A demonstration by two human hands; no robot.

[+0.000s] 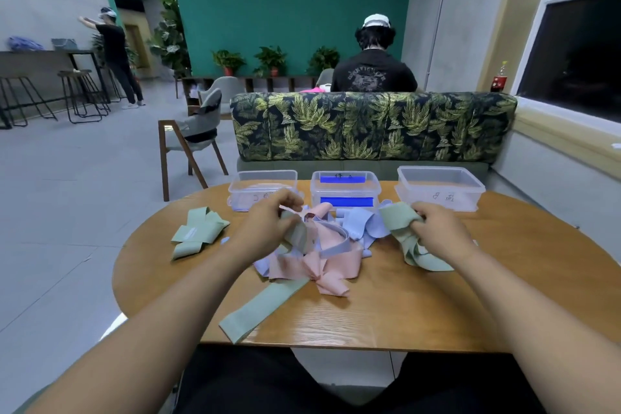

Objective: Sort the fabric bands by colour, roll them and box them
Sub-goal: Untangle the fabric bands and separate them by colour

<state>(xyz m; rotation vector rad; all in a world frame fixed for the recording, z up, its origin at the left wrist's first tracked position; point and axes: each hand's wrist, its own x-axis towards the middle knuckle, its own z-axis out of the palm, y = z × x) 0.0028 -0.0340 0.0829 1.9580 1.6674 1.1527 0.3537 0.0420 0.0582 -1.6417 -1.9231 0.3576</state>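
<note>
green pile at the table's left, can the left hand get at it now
Probably yes: the green pile lies on the table just left of the left hand, nothing between them. Its fingers hold a green band, though, which would come along.

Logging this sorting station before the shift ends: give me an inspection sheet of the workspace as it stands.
Surface: wooden table, oval.
Job's things: left box, middle box, right box along far edge; mixed pile of pink, blue, green bands centre; green stack at left.
Clutter: nothing seen.
Grippers: left hand pinches into mixed pile; right hand grips green band.
Cables: nothing seen.
Surroundings: leaf-print sofa, seated person behind it, window at right.
</note>
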